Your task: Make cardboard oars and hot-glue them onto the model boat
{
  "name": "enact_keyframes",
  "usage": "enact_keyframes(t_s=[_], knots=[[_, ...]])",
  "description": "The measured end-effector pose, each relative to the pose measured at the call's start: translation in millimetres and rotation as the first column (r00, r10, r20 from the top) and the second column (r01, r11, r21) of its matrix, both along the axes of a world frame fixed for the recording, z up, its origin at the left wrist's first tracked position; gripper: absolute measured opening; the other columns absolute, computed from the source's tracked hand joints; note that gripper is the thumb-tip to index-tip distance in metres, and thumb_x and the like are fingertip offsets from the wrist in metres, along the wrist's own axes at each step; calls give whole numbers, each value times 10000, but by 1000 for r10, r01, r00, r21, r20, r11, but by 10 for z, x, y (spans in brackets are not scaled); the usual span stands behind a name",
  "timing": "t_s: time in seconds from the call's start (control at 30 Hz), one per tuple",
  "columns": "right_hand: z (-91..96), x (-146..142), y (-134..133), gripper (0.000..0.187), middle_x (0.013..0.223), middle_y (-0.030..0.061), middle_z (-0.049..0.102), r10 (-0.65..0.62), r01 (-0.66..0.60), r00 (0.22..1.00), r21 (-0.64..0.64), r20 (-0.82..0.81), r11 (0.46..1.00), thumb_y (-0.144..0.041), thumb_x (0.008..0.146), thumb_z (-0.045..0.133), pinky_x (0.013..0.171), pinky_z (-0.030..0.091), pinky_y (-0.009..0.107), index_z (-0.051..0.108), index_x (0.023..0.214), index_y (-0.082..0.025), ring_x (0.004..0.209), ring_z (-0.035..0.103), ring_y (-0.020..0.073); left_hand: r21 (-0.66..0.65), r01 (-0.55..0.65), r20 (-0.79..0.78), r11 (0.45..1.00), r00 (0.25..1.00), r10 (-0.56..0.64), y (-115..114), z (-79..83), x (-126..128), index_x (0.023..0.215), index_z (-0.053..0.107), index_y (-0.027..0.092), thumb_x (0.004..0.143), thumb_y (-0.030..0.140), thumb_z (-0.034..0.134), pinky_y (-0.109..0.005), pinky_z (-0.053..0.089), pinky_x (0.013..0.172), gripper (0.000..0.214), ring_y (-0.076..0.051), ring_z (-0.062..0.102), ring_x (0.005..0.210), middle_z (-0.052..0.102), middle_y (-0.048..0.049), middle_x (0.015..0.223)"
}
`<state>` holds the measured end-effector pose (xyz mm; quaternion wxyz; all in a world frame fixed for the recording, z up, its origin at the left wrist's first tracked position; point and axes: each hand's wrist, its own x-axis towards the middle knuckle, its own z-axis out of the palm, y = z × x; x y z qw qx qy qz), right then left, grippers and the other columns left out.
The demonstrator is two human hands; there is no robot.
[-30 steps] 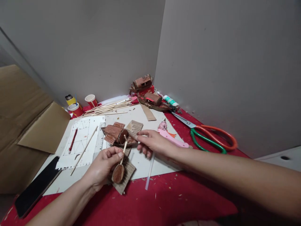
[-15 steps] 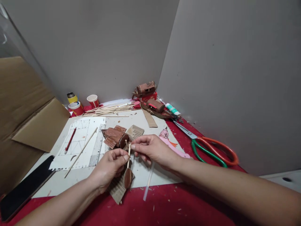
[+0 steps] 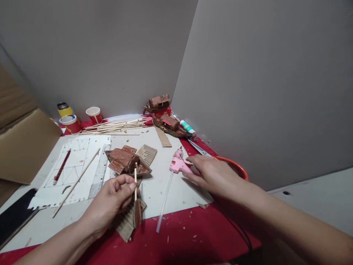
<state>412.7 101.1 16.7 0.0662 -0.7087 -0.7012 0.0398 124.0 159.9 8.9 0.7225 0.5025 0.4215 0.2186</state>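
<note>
My left hand (image 3: 110, 200) pinches a thin wooden stick (image 3: 135, 180) held upright, with a brown oval piece (image 3: 137, 214) at its lower end. Under that hand lies a strip of corrugated card (image 3: 125, 227). Just beyond sits a brown cardboard model (image 3: 124, 162). My right hand (image 3: 212, 173) rests on the pink glue gun (image 3: 177, 165), thumb above and fingers below its handle, which the hand hides. A clear glue stick (image 3: 164, 200) lies slanted below the gun.
Scissors with an orange handle (image 3: 234, 165) lie behind my right hand. On the white sheet are a ruler (image 3: 99, 171), a gridded paper (image 3: 74, 162), a red pen (image 3: 62, 171) and a long stick (image 3: 75, 182). Cups (image 3: 93, 115), stick bundle (image 3: 116, 127) and models (image 3: 158, 101) line the back wall. A phone (image 3: 13, 217) lies left.
My right hand has left the top of the stick and gone right to the glue gun. My left hand has turned the stick upright, so the brown piece now shows edge-on.
</note>
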Motion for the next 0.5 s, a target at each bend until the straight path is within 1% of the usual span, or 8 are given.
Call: enact_keyframes(t_s=[0.03,0.07,0.23,0.3,0.37,0.43,0.47,0.5], knots=[[-52,12,-28,245,913,139,638,15,-12,996,-36,90,999,-369,865,535,674,416,348,612,933,-147,815,598,279,-1,1,10,1000,1000,-1,1,-2,7,785,543,176,780,448,678,-189,113,398,303,-46,195,417,299,104,461],[-105,10,-39,234,917,147,642,14,-7,994,-60,113,998,-351,866,532,666,419,346,609,931,-141,813,608,284,-5,-2,21,1000,1000,2,-2,-4,14,784,542,175,772,441,687,-186,118,397,303,-45,200,415,304,104,457],[-291,-31,22,219,890,136,669,-31,33,998,-26,50,999,-301,894,457,604,405,309,586,971,-140,716,632,240,-30,-26,68,999,997,28,-37,-15,14,836,545,177,746,380,718,-173,135,382,281,-37,232,405,410,91,493],[-303,-8,27,233,907,130,678,-27,27,1000,4,12,1000,-289,887,462,615,418,301,570,1026,-136,708,631,223,-30,-30,83,999,996,33,-43,-22,-1,853,541,181,746,347,717,-168,145,375,264,-37,239,395,408,99,480],[-260,41,-9,263,926,118,682,-26,27,999,35,-23,999,-309,887,461,627,439,297,549,1073,-144,715,630,211,-25,-37,90,999,995,39,-45,-28,-12,852,536,183,740,310,716,-165,160,370,248,-37,250,388,406,105,472],[-156,104,-83,291,933,99,684,-45,58,990,91,-136,994,-381,887,470,642,464,299,551,1070,-168,735,632,207,-13,-40,93,999,995,41,-45,-30,-9,842,536,179,729,289,714,-165,175,368,238,-36,265,384,423,102,481],[-85,133,-131,306,945,94,682,-66,109,960,148,-271,983,-423,864,508,655,476,304,566,1043,-181,757,633,212,-5,-38,90,999,995,38,-46,-29,-2,835,537,177,725,286,711,-166,179,368,233,-36,271,382,428,100,482],[-9,156,-180,320,948,87,682,-83,182,897,192,-434,964,-450,826,562,659,486,306,584,1015,-193,773,635,216,3,-39,85,999,996,39,-48,-27,7,827,536,175,723,287,707,-168,179,368,229,-36,273,380,431,100,482]])
